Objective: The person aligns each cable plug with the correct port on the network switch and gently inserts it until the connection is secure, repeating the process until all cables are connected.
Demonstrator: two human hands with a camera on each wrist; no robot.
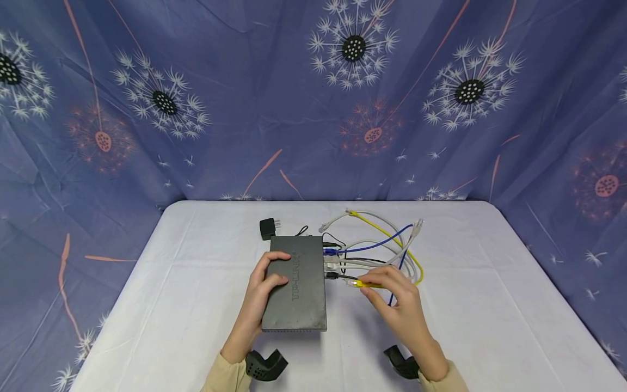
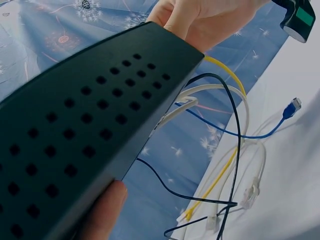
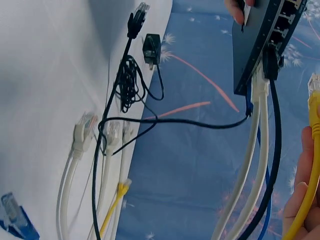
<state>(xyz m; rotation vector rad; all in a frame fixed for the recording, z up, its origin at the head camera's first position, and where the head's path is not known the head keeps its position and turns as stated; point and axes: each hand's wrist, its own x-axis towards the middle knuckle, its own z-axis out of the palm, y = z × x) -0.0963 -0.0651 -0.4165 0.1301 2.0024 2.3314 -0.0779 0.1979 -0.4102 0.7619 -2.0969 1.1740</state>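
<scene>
My left hand grips a dark grey network switch by its left side, holding it above the table, with digits lying over the top face marked TP-LINK. My right hand pinches a yellow Ethernet cable just behind its clear plug, which points toward the port side and stands apart from it. In the right wrist view, white cables and a black cable sit in neighbouring ports, and open ports show beyond them. A blue cable is plugged in at the far end.
A black power adapter lies behind the switch with its thin bundled cord. Loose cable ends lie on the white tabletop, among them a white plug, a blue plug and a black plug. A patterned curtain hangs behind.
</scene>
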